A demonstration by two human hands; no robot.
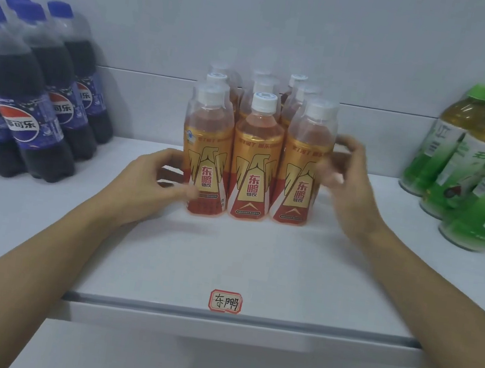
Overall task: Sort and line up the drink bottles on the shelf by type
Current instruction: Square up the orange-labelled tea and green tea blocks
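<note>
- The orange energy-drink bottles (256, 154) stand upright in a tight block at the middle of the white shelf (239, 264), set back from the front lip; they sit directly behind a handwritten label sticker (225, 301) on that lip, which looks like the marker for their slot.
- The left hand (154, 180) rests against the lower part of the front-left bottle (207, 150), thumb across its label and fingers curled loosely at its side; it seems to be nudging the block square rather than lifting, though I cannot tell whether it truly grips.
- The right hand (341, 166) is blurred beside the front-right bottle (306, 164), fingers partly curled and close to the bottle's side; contact is unclear (the motion smear hides the fingertips), and it appears to hold nothing.
- My reading is that both hands flank the block to press its columns together and straighten the front row.
- Count: three columns of orange bottles, three visible deep, so about nine; the rear ones show only by their caps.
- Cola bottles (30, 91) with blue caps are grouped at the left, at least six in view, cut by the frame edge.
- Green tea bottles (473, 172) stand at the right, at least four, also cropped.
- The three types stand well apart, so sorting looks largely done.
</note>
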